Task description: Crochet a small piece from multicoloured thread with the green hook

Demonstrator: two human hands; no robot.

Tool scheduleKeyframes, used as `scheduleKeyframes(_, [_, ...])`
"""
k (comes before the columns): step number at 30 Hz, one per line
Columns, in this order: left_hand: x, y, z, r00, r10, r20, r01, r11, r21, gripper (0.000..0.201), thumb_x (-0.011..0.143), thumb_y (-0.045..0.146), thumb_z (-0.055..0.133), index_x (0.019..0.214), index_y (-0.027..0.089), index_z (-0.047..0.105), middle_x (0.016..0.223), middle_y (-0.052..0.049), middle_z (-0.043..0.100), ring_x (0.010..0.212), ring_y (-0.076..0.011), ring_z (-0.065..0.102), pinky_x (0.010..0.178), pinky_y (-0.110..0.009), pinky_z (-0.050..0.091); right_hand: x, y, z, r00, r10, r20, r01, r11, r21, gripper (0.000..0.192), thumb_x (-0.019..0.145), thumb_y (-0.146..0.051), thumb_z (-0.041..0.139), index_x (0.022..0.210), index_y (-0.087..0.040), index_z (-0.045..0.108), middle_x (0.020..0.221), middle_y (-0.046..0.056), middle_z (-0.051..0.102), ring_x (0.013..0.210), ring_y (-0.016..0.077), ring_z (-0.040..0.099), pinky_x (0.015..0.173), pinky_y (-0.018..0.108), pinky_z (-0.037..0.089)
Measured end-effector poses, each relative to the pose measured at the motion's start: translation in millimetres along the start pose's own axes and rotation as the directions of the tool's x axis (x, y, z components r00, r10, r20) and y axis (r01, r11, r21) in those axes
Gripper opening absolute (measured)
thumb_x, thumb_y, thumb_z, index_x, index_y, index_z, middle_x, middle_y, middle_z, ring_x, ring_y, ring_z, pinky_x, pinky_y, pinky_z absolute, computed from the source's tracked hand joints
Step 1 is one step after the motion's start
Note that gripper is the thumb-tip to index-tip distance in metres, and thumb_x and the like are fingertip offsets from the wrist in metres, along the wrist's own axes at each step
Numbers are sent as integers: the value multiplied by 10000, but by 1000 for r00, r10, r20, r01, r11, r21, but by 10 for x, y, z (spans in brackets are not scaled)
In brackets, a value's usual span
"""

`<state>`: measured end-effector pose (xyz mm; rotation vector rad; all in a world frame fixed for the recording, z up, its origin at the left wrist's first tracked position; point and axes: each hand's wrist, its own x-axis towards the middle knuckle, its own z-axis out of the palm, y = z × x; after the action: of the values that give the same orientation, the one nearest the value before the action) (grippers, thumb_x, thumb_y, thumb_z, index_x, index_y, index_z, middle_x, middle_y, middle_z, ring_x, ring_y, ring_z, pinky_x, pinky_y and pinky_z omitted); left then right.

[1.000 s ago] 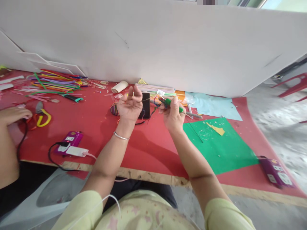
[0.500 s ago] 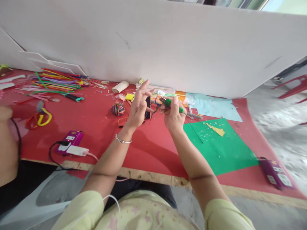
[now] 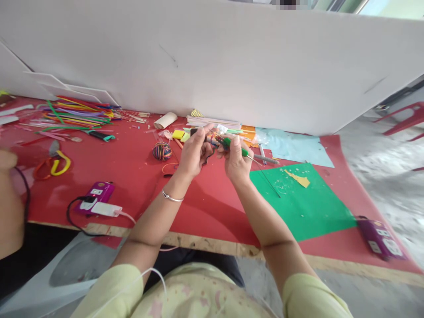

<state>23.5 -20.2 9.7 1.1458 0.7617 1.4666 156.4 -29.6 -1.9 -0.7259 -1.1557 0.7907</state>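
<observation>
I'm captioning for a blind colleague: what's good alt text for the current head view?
A person's right hand holds a green-handled tool above a red table, with the left hand close beside it at colourful strands. A multicoloured yarn ball lies to the left, a green sheet to the right.

Head view, quantity one. I look forward and down from wearer's head: shirt [image 3: 198,296] close at bottom edge; left hand [image 3: 192,153] and right hand [image 3: 239,161] near mid-frame; red table [image 3: 205,225] beneath; white board [image 3: 212,66] filling upper part.
</observation>
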Motion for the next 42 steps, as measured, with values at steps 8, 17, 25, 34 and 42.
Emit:
scheduleKeyframes(8, [-16,180,18,994,-107,-23,97,961,-258,477,648,554,984,975,249,821,785,13,706,459,-20,426,365,-194,204,-65,8,-45,980,-163,113,180,969,-166,384,1015,-593,628,1085,-280,840,864,20,807,672,158,743,623,330,650])
scheduleKeyframes(17, [25,191,-45,992,24,-123,-40,992,-122,419,605,330,1018,970,223,842,699,33,712,456,-21,421,395,-204,256,-61,20,-105,960,-225,169,261,934,-243,355,1022,-560,628,1157,-309,839,948,44,838,727,196,791,679,380,686])
scheduleKeyframes(25, [26,243,-97,996,26,-88,-35,994,-102,439,604,263,978,1029,244,868,691,24,744,437,-24,386,392,-206,254,-34,57,-143,944,-285,169,321,913,-254,427,1002,-646,616,1168,-326,846,941,45,852,760,220,799,780,439,694])
scheduleKeyframes(34, [14,258,-84,997,-73,-32,67,985,-161,594,604,245,966,1184,269,842,585,78,609,417,-20,321,397,-206,250,25,48,-171,937,-292,193,326,929,-178,434,982,-661,643,1143,-320,856,930,45,852,841,233,810,814,438,690])
scheduleKeyframes(42, [-6,92,-59,955,233,-182,-206,966,155,517,709,197,910,1217,270,841,773,12,781,613,-82,576,543,-212,434,66,-43,-168,951,-207,228,259,938,-231,376,1036,-543,628,1118,-252,851,878,34,837,677,147,769,658,304,669])
